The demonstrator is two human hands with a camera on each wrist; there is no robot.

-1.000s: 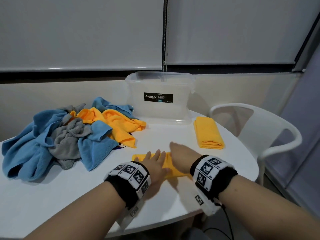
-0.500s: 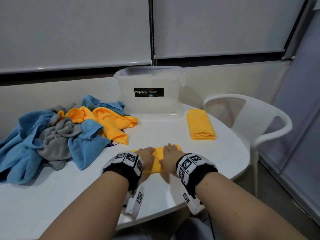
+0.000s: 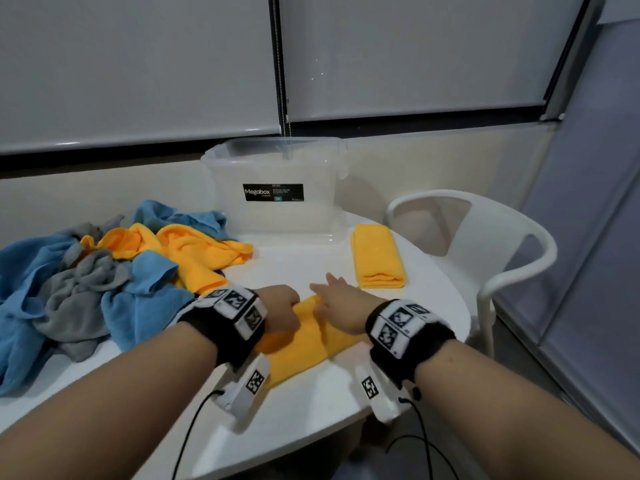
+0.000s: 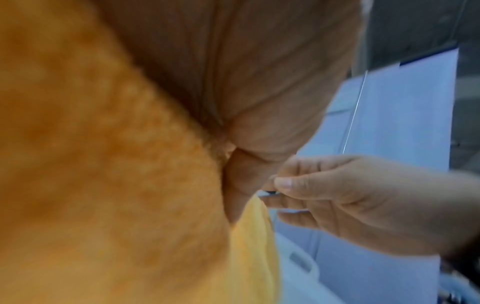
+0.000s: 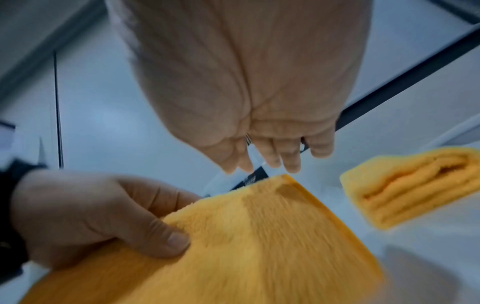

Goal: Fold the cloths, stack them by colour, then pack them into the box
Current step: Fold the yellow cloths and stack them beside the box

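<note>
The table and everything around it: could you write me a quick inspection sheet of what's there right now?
Surface: white round table.
Job's things: orange cloth under the hands; folded orange cloth near the clear box, which looks empty; unfolded pile of blue, grey and orange cloths at left.
Clutter: nothing seen.
Hands: left hand pinches the orange cloth's edge; right hand hangs open just above it.
Cables: black leads run from both wrist units.
Surroundings: white chair at right; closed roller blinds behind.
</note>
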